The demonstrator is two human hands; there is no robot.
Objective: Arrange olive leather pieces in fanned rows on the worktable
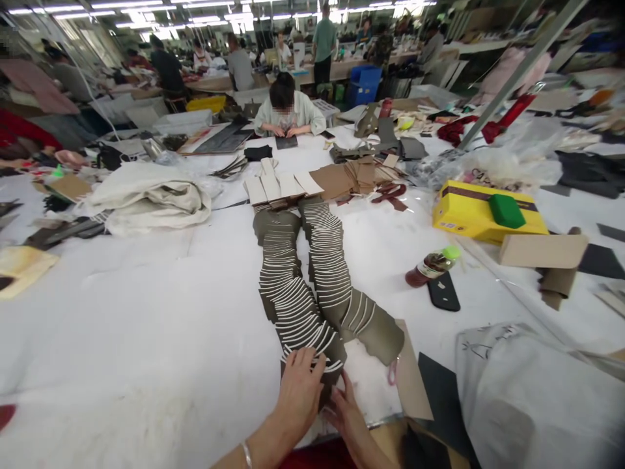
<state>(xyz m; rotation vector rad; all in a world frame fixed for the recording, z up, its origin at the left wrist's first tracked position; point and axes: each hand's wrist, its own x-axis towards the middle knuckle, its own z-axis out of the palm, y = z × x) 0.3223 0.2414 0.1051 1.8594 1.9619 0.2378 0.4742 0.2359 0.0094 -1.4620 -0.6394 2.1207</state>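
Two long rows of overlapping dark olive cut pieces with pale edges lie fanned on the white table, the left row [293, 293] and the right row [332, 260] side by side. My left hand [301, 384] rests on the near end of the left row, its fingers laid over the pieces and slightly apart. At the lower right corner of that same row, my right hand [347, 410] has its fingers closed at the edge of a dark olive piece [326, 395]. Both hands partly hide this near end. The right row's last piece [381, 335] lies flat beyond my right hand.
Stacked white pieces [280, 187] and brown pieces [342, 179] lie beyond the rows. To the right are a bottle [432, 267], a phone [444, 291] and a yellow box [481, 212]. Folded cream cloth [146, 195] lies left. A co-worker [290, 107] sits across the table.
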